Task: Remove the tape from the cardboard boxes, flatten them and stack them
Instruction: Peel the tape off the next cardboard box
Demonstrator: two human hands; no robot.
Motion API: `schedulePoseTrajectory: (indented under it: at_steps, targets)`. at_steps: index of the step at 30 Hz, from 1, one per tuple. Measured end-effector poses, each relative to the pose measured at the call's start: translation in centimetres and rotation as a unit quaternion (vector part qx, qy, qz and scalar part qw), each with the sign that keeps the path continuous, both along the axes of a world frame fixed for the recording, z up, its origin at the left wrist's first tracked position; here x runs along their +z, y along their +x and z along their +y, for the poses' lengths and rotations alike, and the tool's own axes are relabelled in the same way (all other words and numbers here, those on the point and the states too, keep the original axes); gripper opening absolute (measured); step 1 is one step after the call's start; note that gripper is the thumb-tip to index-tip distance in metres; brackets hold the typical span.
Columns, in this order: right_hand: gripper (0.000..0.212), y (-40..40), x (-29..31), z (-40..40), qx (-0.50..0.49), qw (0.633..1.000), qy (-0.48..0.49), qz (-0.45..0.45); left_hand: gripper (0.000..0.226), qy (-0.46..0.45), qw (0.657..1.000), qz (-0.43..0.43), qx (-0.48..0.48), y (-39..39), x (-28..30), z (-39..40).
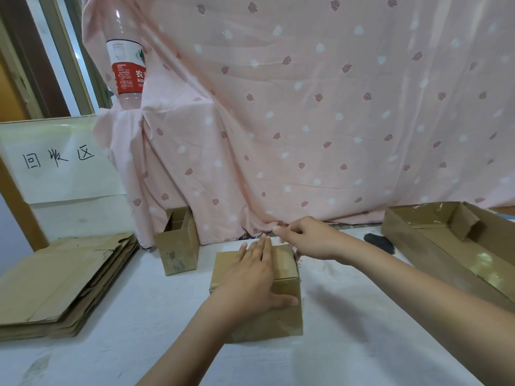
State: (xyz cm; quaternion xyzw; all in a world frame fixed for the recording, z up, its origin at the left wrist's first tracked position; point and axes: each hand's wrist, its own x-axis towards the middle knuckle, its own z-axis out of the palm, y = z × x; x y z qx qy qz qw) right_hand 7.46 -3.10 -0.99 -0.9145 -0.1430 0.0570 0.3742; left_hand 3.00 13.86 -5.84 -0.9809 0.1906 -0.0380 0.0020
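**Tape peel at the far edge: where it could slip**

The closed box [281,277] sits on the white table [348,316], middle of the view. The left hand [250,277] lies flat on its top, fingers straight and thumb down the near side, pressing it in place. The right hand [303,235] reaches to the far top edge with fingertips pinched together; it looks to be gripping a strip of tape [278,238], though the tape is pale and blurred, so that is a judgement.

Risks from here:

- The tape may tear partway if pulled at a steep angle, leaving a stub that is hard to catch again.
- It may strip the paper face off the cardboard and weaken the flap.
- If the left hand eases its pressure, the light box could lift or skid toward the open box [178,246] just behind it on the left.
- A long pull backward could snag the pink cloth [306,121] hanging close behind the fingers.

1 pile of flattened boxes [64,280] waits at the left; a long open tray [434,246] lies at the right.
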Motion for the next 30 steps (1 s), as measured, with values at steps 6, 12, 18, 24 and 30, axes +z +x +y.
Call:
schedulePoseTrajectory:
  at_steps: [6,12,18,24,30]
  targets:
    - [0.009,0.8,1.3,0.8,-0.015,0.999,-0.025,0.032,0.122,0.01,1.0,0.002,0.019,-0.4,0.0,-0.5]
    - [0.019,0.5,1.9,1.7,-0.071,0.992,0.041,0.095,0.121,0.015,1.0,0.002,0.024,-0.7,0.2,-0.6]
    - [0.024,-0.1,1.4,1.2,-0.137,0.975,0.126,0.123,0.122,0.035,0.999,-0.013,0.017,-0.9,0.3,-1.1]
    - [0.02,0.1,1.3,1.2,-0.16,0.965,0.147,0.146,0.122,0.039,0.999,-0.02,0.022,-1.1,0.3,-1.3]
    - [0.018,1.3,1.5,-0.5,-0.153,0.935,0.22,0.232,0.117,0.011,0.999,-0.006,0.03,-1.7,1.0,-0.4]
